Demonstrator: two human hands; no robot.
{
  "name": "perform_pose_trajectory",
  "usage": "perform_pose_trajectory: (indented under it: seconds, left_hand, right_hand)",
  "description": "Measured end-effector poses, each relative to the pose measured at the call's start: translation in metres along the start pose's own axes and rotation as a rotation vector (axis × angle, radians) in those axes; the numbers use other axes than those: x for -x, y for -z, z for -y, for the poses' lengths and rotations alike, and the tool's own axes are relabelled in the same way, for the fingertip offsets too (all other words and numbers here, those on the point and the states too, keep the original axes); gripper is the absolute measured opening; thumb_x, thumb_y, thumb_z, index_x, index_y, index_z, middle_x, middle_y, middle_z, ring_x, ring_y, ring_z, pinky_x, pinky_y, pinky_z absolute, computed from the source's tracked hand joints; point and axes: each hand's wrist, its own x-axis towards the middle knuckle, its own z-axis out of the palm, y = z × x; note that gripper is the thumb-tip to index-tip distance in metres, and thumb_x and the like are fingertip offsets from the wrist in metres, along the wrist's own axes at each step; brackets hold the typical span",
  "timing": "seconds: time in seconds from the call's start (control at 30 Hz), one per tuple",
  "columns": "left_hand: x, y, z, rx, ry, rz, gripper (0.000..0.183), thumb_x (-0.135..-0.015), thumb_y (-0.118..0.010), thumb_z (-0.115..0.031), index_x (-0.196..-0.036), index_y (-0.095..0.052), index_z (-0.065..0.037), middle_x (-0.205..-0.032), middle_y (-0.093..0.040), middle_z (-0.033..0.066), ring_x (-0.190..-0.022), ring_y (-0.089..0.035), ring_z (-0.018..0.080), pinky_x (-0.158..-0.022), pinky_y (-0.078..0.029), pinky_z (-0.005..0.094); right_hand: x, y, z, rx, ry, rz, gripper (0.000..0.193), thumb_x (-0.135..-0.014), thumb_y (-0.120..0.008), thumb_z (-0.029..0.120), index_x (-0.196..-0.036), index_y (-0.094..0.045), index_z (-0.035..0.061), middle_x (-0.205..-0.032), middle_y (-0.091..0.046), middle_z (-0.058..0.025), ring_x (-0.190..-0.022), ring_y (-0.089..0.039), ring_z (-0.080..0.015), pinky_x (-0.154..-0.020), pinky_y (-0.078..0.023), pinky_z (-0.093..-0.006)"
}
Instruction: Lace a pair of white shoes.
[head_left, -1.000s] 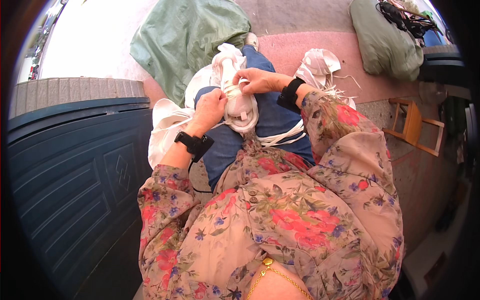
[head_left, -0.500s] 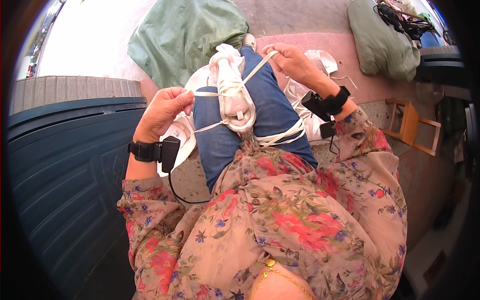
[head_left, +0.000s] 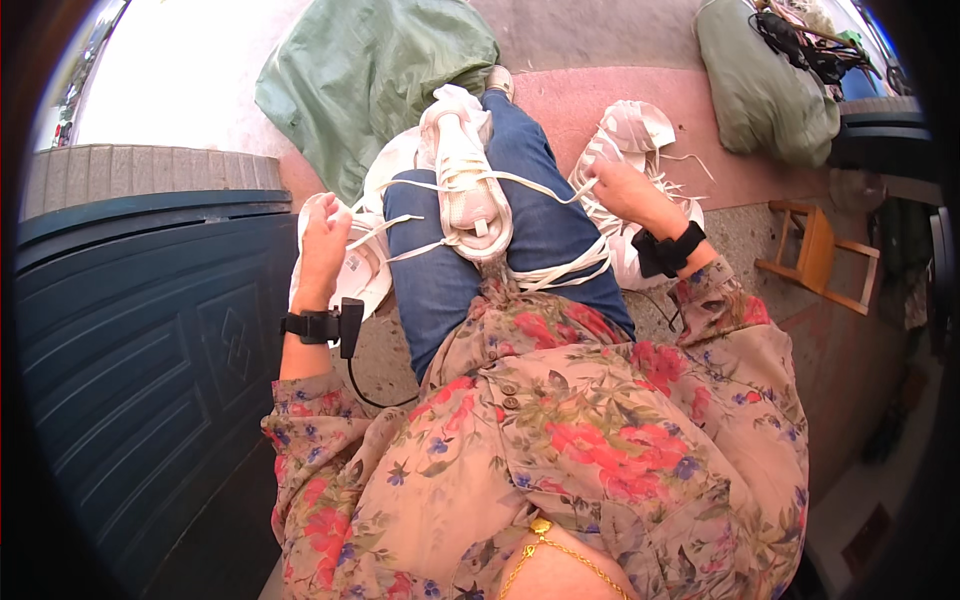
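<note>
A white sneaker (head_left: pixel 462 165) rests on my thighs, its heel opening toward me. White shoelace (head_left: pixel 535 184) runs from its front out to both sides. My left hand (head_left: pixel 324 240) is closed on the lace at the left, beside my knee. My right hand (head_left: pixel 630 190) pinches the other lace end at the right, above more white shoes (head_left: pixel 625 135). A loose lace end hangs near the shoe's left side. Across my right thigh lies a bundle of white laces (head_left: pixel 565 268).
Further white shoes (head_left: pixel 362 275) lie by my left leg. A green cover (head_left: pixel 375 80) lies ahead on the left, and a stuffed green sack (head_left: pixel 755 85) ahead on the right. There is a small wooden stool (head_left: pixel 815 250) at the right and a dark blue panelled door (head_left: pixel 150 350) at the left.
My left hand has moved left with its fingers upward. My right hand has come down and to the right, drawing the lace out lower. The sneaker has stayed in place.
</note>
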Motion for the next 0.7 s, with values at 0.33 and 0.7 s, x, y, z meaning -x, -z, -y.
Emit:
perform_pose_trajectory:
  seconds: [0.33, 0.7]
  left_hand:
    - [0.030, -0.067, 0.012, -0.519, -0.553, 0.005, 0.027, -0.073, -0.059, -0.006, -0.100, -0.057, -0.003, -0.098, -0.054, 0.0153, -0.094, -0.048, 0.0324, -0.085, -0.038, 0.0388]
    - [0.003, -0.054, 0.012, -0.403, -0.426, 0.129, 0.009, -0.073, -0.061, -0.009, -0.080, -0.061, -0.003, -0.073, -0.058, 0.0090, -0.077, -0.054, 0.0263, -0.072, -0.043, 0.0337]
  right_hand:
    - [-0.047, -0.063, 0.050, 0.096, 0.460, -0.508, 0.035, -0.073, -0.052, 0.004, -0.108, -0.051, -0.0005, -0.095, -0.060, -0.0149, -0.094, -0.054, -0.0309, -0.088, -0.038, -0.0384]
    - [-0.016, 0.045, 0.060, -0.941, 0.110, -0.074, 0.023, -0.085, -0.053, 0.015, -0.103, -0.057, 0.0003, -0.072, -0.054, 0.0018, -0.051, -0.046, -0.0035, -0.045, -0.042, -0.0173]
